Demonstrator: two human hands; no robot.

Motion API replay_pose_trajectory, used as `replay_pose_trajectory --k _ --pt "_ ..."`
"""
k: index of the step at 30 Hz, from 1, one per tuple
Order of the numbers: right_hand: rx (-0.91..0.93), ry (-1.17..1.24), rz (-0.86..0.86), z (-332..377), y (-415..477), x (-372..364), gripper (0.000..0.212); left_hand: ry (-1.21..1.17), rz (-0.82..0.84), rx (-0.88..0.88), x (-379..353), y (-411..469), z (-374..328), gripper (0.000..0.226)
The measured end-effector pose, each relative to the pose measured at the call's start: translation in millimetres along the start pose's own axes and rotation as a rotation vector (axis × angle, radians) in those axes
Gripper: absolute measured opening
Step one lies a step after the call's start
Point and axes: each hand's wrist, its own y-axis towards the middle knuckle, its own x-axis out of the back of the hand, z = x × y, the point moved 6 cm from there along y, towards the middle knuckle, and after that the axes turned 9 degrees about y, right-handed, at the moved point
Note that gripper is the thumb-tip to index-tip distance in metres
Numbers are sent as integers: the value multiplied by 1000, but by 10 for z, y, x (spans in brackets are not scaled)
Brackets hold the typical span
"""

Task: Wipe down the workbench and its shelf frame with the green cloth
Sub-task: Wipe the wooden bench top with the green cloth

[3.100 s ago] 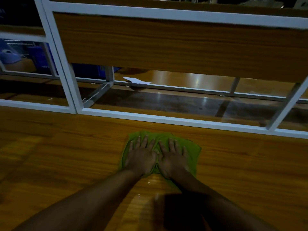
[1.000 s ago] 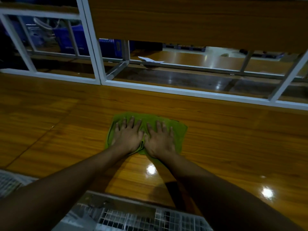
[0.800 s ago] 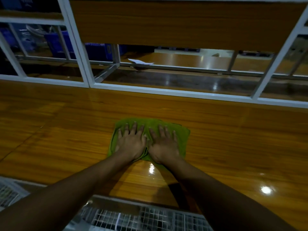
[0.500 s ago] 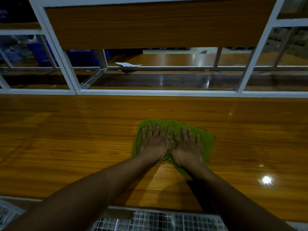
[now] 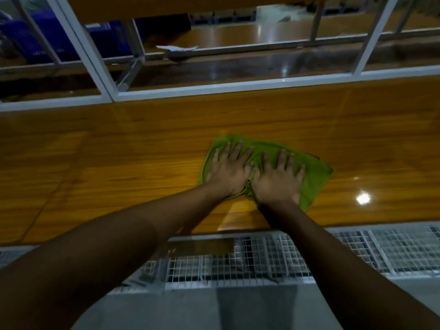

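The green cloth [image 5: 312, 172] lies spread flat on the glossy wooden workbench [image 5: 119, 163], right of its middle and close to the front edge. My left hand [image 5: 228, 170] presses on the cloth's left half with straight, spread fingers. Beside it, thumb to thumb, my right hand [image 5: 278, 179] presses flat on the right half. Much of the cloth is hidden under both palms. The white metal shelf frame [image 5: 214, 88] runs along the back of the bench, with uprights at the left and right.
A wire mesh panel [image 5: 273, 258] hangs below the bench's front edge. Behind the frame, a white scrap of paper [image 5: 176, 48] lies on another bench, and blue crates [image 5: 47, 41] stand at the far left. A wooden shelf board crosses the top.
Both hands have slid the cloth to the right along the bench and nearer its front edge. My view has tipped down, so the mesh panel below shows more.
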Motion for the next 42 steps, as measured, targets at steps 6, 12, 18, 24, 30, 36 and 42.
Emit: replay_pose_trajectory --k 6,12,18,24,30,36,42 --pt "113 33 55 953 -413 -255 66 -2 4 106 -61 -676 908 55" --pt "301 66 135 1650 -803 -426 64 24 40 253 -130 -1304 1572 59" --pt "501 56 224 1595 -890 -392 61 11 28 423 -124 -1580 1503 62" --pt "583 53 219 1012 -828 -242 57 19 24 503 -48 -1470 786 62" --pt "498 44 189 225 -540 5 57 -9 59 438 17 -1000 31 63" --pt "270 14 187 -329 -377 135 58 13 79 276 111 -564 -456 63" --pt "-7 56 15 -338 -569 98 64 35 68 -27 76 -417 -446 69"
